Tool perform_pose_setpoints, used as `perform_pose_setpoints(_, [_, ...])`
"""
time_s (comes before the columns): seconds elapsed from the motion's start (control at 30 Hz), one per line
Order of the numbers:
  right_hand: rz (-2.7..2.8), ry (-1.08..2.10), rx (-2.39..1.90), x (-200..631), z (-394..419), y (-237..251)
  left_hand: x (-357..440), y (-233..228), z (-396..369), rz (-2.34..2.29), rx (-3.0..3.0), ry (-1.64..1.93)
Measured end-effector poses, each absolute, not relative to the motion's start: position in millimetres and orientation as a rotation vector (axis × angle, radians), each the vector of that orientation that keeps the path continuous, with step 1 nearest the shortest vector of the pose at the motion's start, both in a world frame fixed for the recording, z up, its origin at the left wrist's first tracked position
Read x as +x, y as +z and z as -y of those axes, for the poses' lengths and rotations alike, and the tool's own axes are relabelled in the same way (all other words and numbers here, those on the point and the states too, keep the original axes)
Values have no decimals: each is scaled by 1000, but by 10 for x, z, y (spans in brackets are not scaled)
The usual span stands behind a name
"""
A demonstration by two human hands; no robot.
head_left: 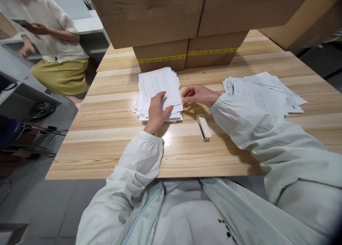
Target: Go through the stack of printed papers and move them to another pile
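**anon:** where were your hands at?

**me:** left hand (157, 111) lay flat, fingers spread, pressing on the paper stack (159, 91) at center frame. right hand (197, 94) sat just right of the stack, loosely curled with fingertips pinched, can't tell if it held anything. stapler (203, 126) lay below it, second paper pile (263, 93) at right, cardboard boxes (187, 27) up top
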State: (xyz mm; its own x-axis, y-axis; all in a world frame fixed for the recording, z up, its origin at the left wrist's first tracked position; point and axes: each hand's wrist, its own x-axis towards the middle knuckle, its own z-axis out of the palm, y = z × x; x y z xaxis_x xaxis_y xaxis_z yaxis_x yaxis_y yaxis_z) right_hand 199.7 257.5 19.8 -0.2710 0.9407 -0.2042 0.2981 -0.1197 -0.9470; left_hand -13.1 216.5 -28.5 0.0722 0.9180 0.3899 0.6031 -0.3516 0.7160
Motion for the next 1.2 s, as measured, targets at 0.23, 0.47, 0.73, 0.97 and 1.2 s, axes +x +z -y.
perform_pose_setpoints(0.23, [1480, 1494, -1353, 1885, -2604, 71, -80, -269, -2151, -1547, 1979, 1177])
perform_pose_setpoints(0.47, [1491, 1514, -1273, 1918, -2631, 27, -54, -262, -2165, -1589, 1974, 1165])
perform_pose_setpoints(0.73, [1405, 1568, -1278, 1866, -2618, 38, -36, -257, -2188, -1631, 2016, 1181])
perform_pose_setpoints(0.97, [1467, 1259, -1303, 1864, -2667, -10, -50, -309, -2229, -1643, 1821, 1387])
perform_pose_setpoints(1.2, [1464, 1210, -1260, 1779, -2499, 197, -52, -240, -2148, -1595, 1690, 1500])
